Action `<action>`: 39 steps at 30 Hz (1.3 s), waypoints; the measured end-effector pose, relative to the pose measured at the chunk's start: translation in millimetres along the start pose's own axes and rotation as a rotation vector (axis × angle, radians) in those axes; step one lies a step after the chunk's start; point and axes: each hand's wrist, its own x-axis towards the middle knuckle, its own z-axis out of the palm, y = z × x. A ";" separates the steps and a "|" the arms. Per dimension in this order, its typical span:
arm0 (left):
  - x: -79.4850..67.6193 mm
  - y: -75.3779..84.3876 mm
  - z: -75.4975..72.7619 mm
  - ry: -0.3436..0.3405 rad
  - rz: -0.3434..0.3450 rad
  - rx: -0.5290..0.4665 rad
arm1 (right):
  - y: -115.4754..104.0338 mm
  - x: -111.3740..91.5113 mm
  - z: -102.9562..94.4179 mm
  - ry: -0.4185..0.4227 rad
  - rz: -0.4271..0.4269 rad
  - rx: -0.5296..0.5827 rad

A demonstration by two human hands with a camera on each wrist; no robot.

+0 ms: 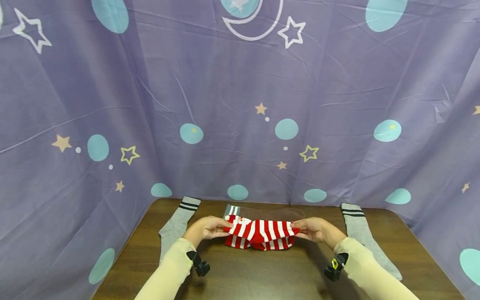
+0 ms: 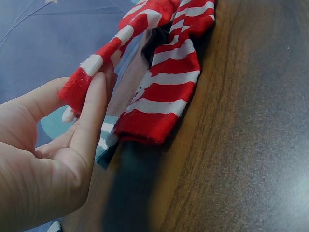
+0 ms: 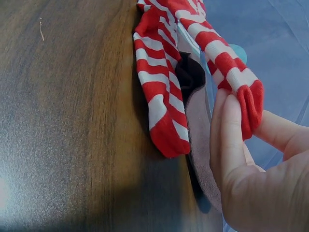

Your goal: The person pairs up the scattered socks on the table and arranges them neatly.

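Note:
A red-and-white striped sock (image 1: 267,227) stretches sideways between both hands, raised over the table. My left hand (image 1: 210,228) pinches its cuff end between thumb and fingers, near a small white pom-pom (image 2: 68,115) and a Santa face (image 1: 241,219). The toe end is pinched by my right hand (image 1: 316,229), its red tip showing between thumb and fingers in the right wrist view. Just below and nearer me lies a second striped sock (image 2: 174,79), flat on the wood, with its red toe (image 3: 168,137) pointing right in the head view.
Behind the striped pair lie a grey cuff with white stripes (image 1: 232,209) and a flat mauve-brown piece (image 3: 200,121) with dark bunched fabric (image 3: 189,72). Grey socks with black bands lie at the table's left (image 1: 175,223) and right (image 1: 361,233). A patterned purple curtain (image 1: 232,166) hangs behind.

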 end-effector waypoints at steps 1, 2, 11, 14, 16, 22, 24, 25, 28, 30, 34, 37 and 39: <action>0.3 -0.6 0.4 0.003 -0.004 -0.001 | 0.5 -0.3 -0.2 0.001 0.003 -0.003; 0.4 -1.1 0.7 0.004 -0.005 0.002 | 1.1 -0.5 -0.5 0.002 0.006 -0.006; 2.0 -5.4 2.5 -0.004 0.018 0.049 | 5.3 0.5 -1.9 0.008 0.015 -0.011; 4.7 -6.8 2.3 -0.002 0.035 0.061 | 4.0 0.3 -1.7 0.011 0.019 -0.009; 6.4 -7.9 1.8 0.001 0.039 0.068 | 4.0 0.7 -2.1 0.013 0.019 -0.013; 8.9 -11.5 0.2 0.008 0.052 0.113 | 8.0 4.2 -1.1 -0.001 0.030 -0.025; 9.4 -12.6 -0.3 0.017 0.056 0.125 | 9.6 5.5 -0.8 -0.013 0.031 -0.032; 9.7 -13.0 -0.7 0.022 0.056 0.130 | 10.5 5.9 -0.7 -0.020 0.030 -0.036; 9.8 -13.0 -1.6 0.041 0.051 0.137 | 12.0 6.7 -1.0 -0.035 0.025 -0.048; 9.4 -11.9 -1.9 0.058 0.048 0.142 | 11.2 5.7 -0.8 -0.037 0.024 -0.047; 8.9 -11.5 -3.7 0.096 0.045 0.155 | 9.5 3.8 -2.0 -0.052 0.017 -0.050; 8.8 -13.2 -5.8 0.120 0.052 0.164 | 10.9 5.3 -5.9 -0.089 0.004 -0.057; 8.7 -14.1 -7.1 0.124 0.059 0.167 | 13.1 7.9 -9.8 -0.141 -0.019 -0.061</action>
